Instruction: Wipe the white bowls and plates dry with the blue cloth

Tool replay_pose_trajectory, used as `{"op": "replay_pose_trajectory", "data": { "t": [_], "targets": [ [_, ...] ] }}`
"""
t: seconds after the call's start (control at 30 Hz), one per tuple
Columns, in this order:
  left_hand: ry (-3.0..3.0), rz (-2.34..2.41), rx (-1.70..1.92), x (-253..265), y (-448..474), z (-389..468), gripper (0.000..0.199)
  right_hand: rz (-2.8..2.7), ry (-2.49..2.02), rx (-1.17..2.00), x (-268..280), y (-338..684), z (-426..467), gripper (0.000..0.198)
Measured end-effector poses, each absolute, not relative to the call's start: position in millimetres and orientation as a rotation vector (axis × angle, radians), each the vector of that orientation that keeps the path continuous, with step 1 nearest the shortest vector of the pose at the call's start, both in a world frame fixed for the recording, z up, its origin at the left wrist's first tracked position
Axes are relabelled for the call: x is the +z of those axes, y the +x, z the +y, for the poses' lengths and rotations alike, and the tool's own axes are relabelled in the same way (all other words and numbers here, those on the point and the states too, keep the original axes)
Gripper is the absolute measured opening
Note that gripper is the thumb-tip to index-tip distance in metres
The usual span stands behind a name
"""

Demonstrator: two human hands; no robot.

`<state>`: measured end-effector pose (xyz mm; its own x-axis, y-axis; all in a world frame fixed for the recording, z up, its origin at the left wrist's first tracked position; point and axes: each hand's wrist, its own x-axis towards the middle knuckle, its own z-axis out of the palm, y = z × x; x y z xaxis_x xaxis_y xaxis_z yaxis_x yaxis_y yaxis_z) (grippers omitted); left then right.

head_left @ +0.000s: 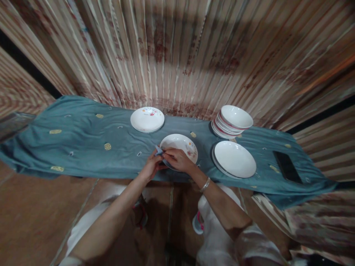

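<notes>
A white plate with a floral print (177, 140) lies close to the near edge of the covered table, and both hands are over its left part. Between my hands a small light-blue cloth (159, 150) pokes up. My left hand (151, 165) is closed on the cloth at the plate's left rim; whether it also touches the plate is hidden. My right hand (177, 159) reaches across the plate with fingers pinched on the same cloth. A bracelet (205, 184) circles the right wrist.
Farther back on the blue-green tablecloth (83, 140) sit stacked flowered plates (146, 120). To the right are a stack of several bowls (235, 117), a stack of white plates (235, 159) and a black phone (287, 167). A patterned curtain (166, 55) hangs behind the table.
</notes>
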<state>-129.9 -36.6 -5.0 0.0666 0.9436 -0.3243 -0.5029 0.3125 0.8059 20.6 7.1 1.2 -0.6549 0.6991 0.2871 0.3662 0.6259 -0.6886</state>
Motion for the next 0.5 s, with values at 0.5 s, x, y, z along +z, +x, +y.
{"op": "replay_pose_trajectory", "data": {
  "t": [0.5],
  "targets": [
    [0.554, 0.941, 1.157, -2.8, -130.3, -31.6, 0.067, -2.500, -0.900, 0.720, 2.9, 62.7, -19.7, 0.005]
  ]
}}
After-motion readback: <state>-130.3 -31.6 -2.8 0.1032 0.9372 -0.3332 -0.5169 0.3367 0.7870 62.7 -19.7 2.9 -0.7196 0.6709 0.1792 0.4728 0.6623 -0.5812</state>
